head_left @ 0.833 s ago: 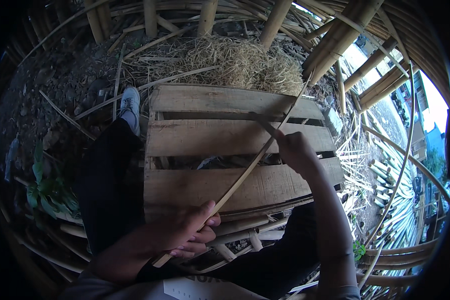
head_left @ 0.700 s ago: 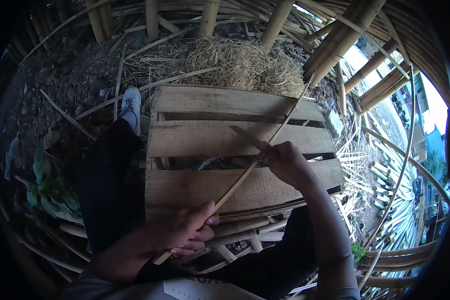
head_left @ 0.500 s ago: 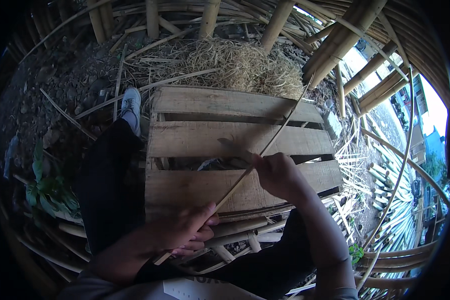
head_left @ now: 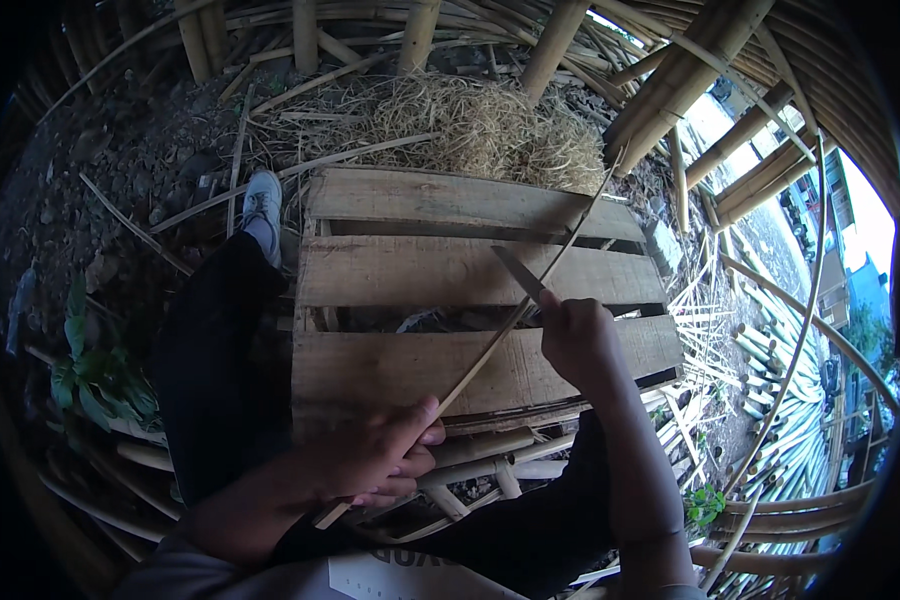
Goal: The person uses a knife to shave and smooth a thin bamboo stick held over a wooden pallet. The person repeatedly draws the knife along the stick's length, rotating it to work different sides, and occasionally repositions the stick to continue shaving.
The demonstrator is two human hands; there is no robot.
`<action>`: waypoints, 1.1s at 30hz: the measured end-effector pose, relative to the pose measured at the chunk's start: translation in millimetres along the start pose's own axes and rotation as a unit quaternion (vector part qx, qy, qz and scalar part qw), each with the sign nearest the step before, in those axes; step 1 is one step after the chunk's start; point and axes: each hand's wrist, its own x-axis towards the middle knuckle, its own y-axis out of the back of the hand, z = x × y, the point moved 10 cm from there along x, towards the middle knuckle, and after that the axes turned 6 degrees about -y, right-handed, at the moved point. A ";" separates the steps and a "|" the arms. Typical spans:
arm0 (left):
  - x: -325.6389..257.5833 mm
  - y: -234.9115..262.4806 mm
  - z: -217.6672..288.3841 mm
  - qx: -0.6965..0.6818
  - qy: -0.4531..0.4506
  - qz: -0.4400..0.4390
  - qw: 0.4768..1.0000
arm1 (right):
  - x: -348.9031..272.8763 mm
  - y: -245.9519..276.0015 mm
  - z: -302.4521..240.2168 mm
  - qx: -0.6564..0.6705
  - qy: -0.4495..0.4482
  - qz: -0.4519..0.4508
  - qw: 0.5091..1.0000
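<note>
I see the left hand (head_left: 395, 455) at the near edge of the crate (head_left: 400, 368), its fingers closed round the lower part of a thin strip (head_left: 482, 360), with the thumb lying along it. The strip's near end pokes out below that hand, above the lap; from there the strip slants up and away to the right, over the crate's slats, and its far tip reaches past the crate's far right corner, close to a thick post (head_left: 682, 82).

The right hand (head_left: 582, 340) is closed in a fist on a knife (head_left: 516, 270), most of the handle hidden from me. The blade points up and left, across the strip at about mid-length; I can't tell whether the edge touches it.

The crate's top has three broad slats with dark gaps between. Just beyond it I make out a heap of shavings (head_left: 480, 125). A shoe (head_left: 261, 203) stands by its left side, a leafy plant (head_left: 88, 372) sits farther left, and pale poles (head_left: 795, 385) lie stacked off to the right.
</note>
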 end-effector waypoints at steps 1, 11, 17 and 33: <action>-1.0 0.4 4.0 0.015 0.003 0.003 1.000 | -12.5 1.6 -12.2 -0.004 0.041 0.030 0.999; -0.5 22.6 21.1 0.467 -0.226 0.166 0.839 | 4.0 -27.1 -6.6 -0.025 0.069 -0.096 0.993; 5.7 36.7 2.7 0.280 -0.052 0.175 0.943 | 51.8 0.1 28.2 -0.035 0.006 -0.025 0.999; 6.8 22.3 0.9 0.166 -0.043 0.113 0.979 | 29.6 -6.5 20.7 0.025 0.014 -0.024 0.999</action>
